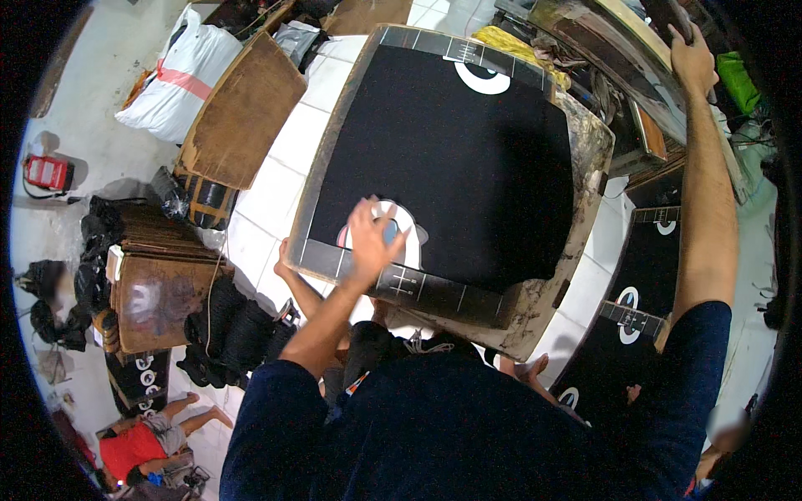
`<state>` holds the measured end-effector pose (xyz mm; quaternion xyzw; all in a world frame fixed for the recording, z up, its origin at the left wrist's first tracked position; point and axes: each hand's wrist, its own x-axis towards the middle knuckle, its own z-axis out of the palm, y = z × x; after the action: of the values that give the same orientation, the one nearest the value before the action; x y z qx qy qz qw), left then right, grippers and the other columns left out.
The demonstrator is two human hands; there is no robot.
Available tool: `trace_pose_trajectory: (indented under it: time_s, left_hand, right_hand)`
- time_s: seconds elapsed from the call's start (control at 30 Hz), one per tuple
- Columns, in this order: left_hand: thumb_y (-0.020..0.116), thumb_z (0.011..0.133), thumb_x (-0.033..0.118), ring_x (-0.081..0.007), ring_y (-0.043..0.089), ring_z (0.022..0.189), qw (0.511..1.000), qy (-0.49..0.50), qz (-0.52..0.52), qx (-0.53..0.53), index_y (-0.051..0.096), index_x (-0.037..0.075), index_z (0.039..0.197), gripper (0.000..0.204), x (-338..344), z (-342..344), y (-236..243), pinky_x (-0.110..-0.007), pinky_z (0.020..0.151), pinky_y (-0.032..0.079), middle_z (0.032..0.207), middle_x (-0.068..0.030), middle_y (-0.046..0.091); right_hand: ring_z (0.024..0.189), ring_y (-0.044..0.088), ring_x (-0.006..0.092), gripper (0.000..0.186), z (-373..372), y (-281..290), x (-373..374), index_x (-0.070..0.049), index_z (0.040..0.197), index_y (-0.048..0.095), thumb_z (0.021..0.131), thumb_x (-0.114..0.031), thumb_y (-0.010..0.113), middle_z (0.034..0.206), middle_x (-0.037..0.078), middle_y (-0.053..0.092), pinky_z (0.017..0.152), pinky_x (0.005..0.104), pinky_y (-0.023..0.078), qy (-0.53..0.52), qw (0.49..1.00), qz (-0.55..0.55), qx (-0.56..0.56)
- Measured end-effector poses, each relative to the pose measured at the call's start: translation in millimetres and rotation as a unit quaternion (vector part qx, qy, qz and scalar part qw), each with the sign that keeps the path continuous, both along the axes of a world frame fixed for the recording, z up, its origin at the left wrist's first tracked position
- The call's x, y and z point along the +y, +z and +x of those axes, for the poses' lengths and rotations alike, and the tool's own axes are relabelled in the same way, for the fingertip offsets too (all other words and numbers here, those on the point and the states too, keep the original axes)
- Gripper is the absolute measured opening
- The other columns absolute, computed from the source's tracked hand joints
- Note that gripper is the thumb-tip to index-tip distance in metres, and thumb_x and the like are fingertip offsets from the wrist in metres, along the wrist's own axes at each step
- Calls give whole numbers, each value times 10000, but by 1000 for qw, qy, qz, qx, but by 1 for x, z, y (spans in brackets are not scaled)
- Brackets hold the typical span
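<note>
A black cloth panel [451,159] lies flat on a worn, tilted-looking board [535,313] in front of me. White ring prints mark its far edge and its near left corner. My left hand [374,238], slightly blurred, is open with fingers spread over the near ring print [409,230]; whether it touches the cloth I cannot tell. At the upper right, my right arm is stretched out. My right hand [695,65] is closed around the end of a dark bar-like piece [667,15], whose far part runs out of view.
Right of the board are more black panels [647,263] with ring prints. To the left stand a brown board [242,108], a white sack [192,75], stacked boards [159,301] and black bundles [238,330]. A person in red [138,455] is at the lower left.
</note>
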<state>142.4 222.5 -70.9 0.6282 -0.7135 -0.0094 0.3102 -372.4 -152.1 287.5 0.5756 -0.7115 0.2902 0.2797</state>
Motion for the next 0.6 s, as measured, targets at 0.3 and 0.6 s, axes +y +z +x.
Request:
trace_pose_trajectory:
  time_s: [0.3,0.6]
  left_hand:
    - [484,994,667,-402,76,1593,976,-12,160,-144,505,239,1549,702,-116,86,-26,-629,1256,19,1683,-265,209]
    - [697,936,490,-482,380,1456,967,200,160,-4,590,109,1447,647,-71,163,-42,-586,1192,293,1497,-345,467]
  right_hand:
    - [1035,722,324,619,-19,11,0,-299,1416,624,904,-646,607,1089,132,768,931,421,527,12,999,4,-43]
    - [1059,719,332,625,-15,4,8,-289,1405,637,903,-662,631,1156,140,757,934,414,528,20,999,-3,-30]
